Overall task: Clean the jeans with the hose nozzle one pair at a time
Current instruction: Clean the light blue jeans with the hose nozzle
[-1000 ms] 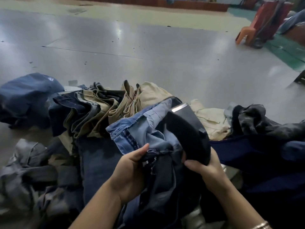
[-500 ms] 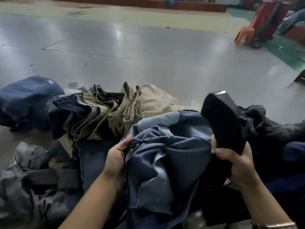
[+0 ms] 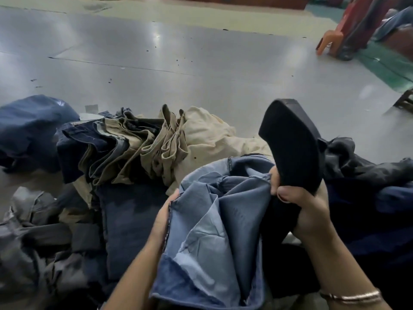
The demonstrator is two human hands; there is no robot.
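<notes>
A pair of light blue jeans [image 3: 225, 222] lies bunched in front of me, turned partly inside out. My left hand [image 3: 162, 218] grips its left edge, fingers hidden in the cloth. My right hand [image 3: 301, 204] grips a wide black hose nozzle [image 3: 292, 144], which points up and away, and pinches the right edge of the same jeans against it. The hose behind the nozzle is hidden by dark cloth.
A row of folded khaki and dark denim trousers [image 3: 125, 148] lies beyond my left hand. Grey trousers [image 3: 40, 238] heap at the lower left, a dark blue bundle [image 3: 29, 126] at far left, black garments [image 3: 362, 166] at right. Orange plastic chairs [image 3: 333, 39] stand on the grey floor [image 3: 178, 63] behind.
My right hand has lifted the nozzle out of the jeans and swung it up to the right. The jeans have spread open between my hands, and my left hand has slid left along the edge.
</notes>
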